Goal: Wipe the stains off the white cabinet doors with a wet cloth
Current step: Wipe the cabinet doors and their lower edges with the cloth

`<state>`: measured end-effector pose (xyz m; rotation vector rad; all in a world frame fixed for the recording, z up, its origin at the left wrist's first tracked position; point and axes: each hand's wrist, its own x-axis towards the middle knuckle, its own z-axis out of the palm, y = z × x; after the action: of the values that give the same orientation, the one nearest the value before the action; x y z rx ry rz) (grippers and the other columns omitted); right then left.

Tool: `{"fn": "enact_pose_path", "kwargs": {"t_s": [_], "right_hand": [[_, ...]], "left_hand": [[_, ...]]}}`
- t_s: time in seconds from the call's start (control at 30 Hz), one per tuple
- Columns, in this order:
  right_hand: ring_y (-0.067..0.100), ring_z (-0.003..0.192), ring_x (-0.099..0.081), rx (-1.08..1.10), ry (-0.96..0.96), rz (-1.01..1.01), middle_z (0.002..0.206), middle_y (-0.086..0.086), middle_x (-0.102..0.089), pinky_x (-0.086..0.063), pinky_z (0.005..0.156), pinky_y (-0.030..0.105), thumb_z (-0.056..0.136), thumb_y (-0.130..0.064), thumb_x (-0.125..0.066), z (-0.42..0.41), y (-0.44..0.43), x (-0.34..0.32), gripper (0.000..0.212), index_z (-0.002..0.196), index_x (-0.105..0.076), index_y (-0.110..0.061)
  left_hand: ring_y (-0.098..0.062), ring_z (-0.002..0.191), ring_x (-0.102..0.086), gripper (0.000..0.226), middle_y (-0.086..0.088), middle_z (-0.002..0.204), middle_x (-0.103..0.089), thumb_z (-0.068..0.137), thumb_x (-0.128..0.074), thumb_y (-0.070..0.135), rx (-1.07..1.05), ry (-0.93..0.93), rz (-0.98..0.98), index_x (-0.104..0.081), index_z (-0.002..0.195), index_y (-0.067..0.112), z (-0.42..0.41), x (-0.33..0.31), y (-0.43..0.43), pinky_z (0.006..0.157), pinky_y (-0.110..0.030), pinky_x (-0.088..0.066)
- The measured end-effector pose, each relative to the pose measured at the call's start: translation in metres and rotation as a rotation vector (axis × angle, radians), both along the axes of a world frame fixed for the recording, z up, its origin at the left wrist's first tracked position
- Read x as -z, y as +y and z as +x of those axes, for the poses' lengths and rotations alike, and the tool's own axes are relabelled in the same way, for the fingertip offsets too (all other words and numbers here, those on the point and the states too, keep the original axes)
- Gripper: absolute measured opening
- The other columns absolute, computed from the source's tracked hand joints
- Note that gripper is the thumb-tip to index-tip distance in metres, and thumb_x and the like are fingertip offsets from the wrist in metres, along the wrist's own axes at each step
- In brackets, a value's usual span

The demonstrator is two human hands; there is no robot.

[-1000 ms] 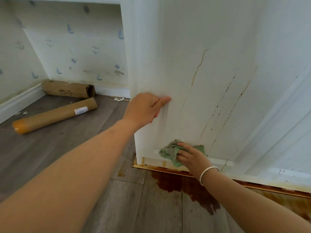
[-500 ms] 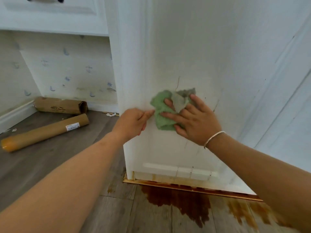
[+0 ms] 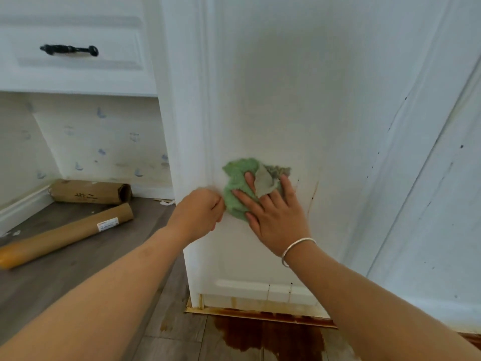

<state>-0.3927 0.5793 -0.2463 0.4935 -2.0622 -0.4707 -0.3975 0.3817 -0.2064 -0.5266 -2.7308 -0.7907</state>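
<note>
The white cabinet door [image 3: 273, 100] fills the middle of the view. My right hand [image 3: 276, 214] presses a green cloth [image 3: 236, 183] flat on the door's lower half with spread, straight fingers. A grey fold of the cloth pokes up between them. My left hand [image 3: 197, 212] rests against the door beside the cloth's left edge with curled fingers; it is blurred. A thin brown streak [image 3: 313, 194] runs down the door just right of the cloth. Dark specks [image 3: 390, 126] dot the panel frame on the right.
A brown puddle [image 3: 260, 332] lies on the wood floor under the door. Two cardboard rolls [image 3: 65, 235] lie on the floor at left, in the recess below a white drawer with a black handle [image 3: 69, 50]. Wallpaper covers the recess wall.
My right hand carried the cloth from the door's bottom edge up to mid-panel. The long brown streaks there have mostly gone. My left hand's fingers curled in beside the cloth.
</note>
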Motion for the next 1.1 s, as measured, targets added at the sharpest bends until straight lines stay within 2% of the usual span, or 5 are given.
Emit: {"fn": "enact_pose_path", "kwargs": {"t_s": [0.37, 0.67, 0.8, 0.93, 1.1], "right_hand": [[0.035, 0.132, -0.028, 0.027, 0.186, -0.32, 0.159, 0.012, -0.02, -0.006, 0.119, 0.05, 0.098, -0.046, -0.043, 0.006, 0.052, -0.1, 0.058, 0.151, -0.029, -0.027], [0.03, 0.148, 0.013, 0.124, 0.026, -0.567, 0.161, 0.009, 0.017, 0.0, 0.117, 0.057, 0.102, -0.046, -0.015, 0.009, 0.027, 0.035, 0.057, 0.155, -0.004, -0.028], [0.028, 0.149, 0.009, 0.221, -0.104, -0.575, 0.161, 0.01, 0.013, -0.009, 0.113, 0.062, 0.102, -0.046, -0.009, 0.024, 0.024, 0.088, 0.052, 0.145, -0.029, -0.024], [0.034, 0.144, -0.016, 0.221, -0.087, -0.606, 0.156, 0.015, -0.017, -0.029, 0.103, 0.061, 0.093, -0.05, -0.038, 0.032, 0.028, 0.075, 0.051, 0.139, -0.036, -0.028], [0.033, 0.147, -0.003, 0.123, 0.029, -0.804, 0.159, 0.016, -0.003, -0.015, 0.114, 0.054, 0.096, -0.054, -0.041, 0.016, 0.026, -0.018, 0.071, 0.153, -0.009, -0.027]], "left_hand": [[-0.013, 0.052, -0.053, 0.055, 0.01, 0.043, -0.047, 0.099, -0.039, 0.04, 0.087, 0.323, -0.003, -0.048, 0.048, 0.02, 0.007, -0.082, 0.068, 0.064, -0.032, -0.048], [-0.016, 0.062, -0.05, 0.05, 0.005, 0.051, -0.044, 0.098, -0.035, 0.047, 0.154, 0.368, -0.517, -0.048, 0.06, 0.018, 0.0, -0.072, 0.066, 0.067, -0.034, -0.047], [-0.013, 0.059, -0.057, 0.055, 0.005, 0.049, -0.054, 0.098, -0.033, 0.052, 0.174, 0.299, -0.454, -0.053, 0.06, 0.018, -0.003, -0.071, 0.065, 0.071, -0.035, -0.05], [-0.006, 0.051, -0.056, 0.058, 0.003, 0.048, -0.061, 0.096, -0.037, 0.053, 0.172, 0.255, -0.357, -0.05, 0.051, 0.02, -0.008, -0.07, 0.063, 0.07, -0.031, -0.051], [-0.009, 0.053, -0.057, 0.063, 0.003, 0.048, -0.061, 0.095, -0.027, 0.057, 0.114, 0.312, -0.291, -0.052, 0.052, 0.019, -0.002, -0.07, 0.066, 0.071, -0.033, -0.05]]}}
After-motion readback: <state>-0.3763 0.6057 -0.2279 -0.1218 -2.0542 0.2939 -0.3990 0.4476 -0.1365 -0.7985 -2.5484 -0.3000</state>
